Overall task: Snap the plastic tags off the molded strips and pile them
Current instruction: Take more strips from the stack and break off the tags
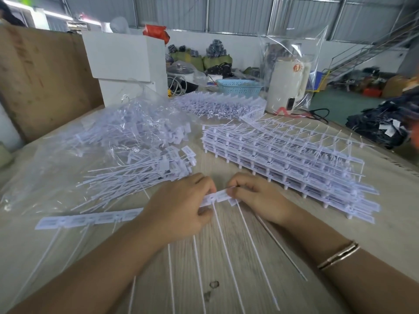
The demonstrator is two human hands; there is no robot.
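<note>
Both forearms reaching in from the bottom corners, converging mid-counter (pixel 226 257). Left hand (pixel 179 209) knuckles up, fingers curled down over one strip (pixel 95 219), pinching it near its right end. Right hand (pixel 256 200) just beside, also palm down, fingers bent and gripping the end tag (pixel 223 196) of the same strip. Hands nearly touching, thumbs tucked under and hidden. Bangle (pixel 339 257) on the right wrist.

Strip lying flat, running left from under the left hand, with its thin tails (pixel 226 245) fanning toward the viewer across the wood. One tail slanting out beneath the right wrist.

Pile (pixel 145 171) of loose tags just beyond the left hand, heads toward the right, tails pointing left, resting partly on a clear bag (pixel 45 173). More tags inside the bag farther back on the left.

Stack (pixel 290 162) of unbroken strips to the right of the hands, several layers deep, angled away toward the far right. Second stack (pixel 217 105) farther back near the centre.

Behind: white box (pixel 127 62), blue basket (pixel 238 87), white kettle (pixel 288 85) in clear plastic, cardboard sheet (pixel 40 78) standing at the left.
</note>
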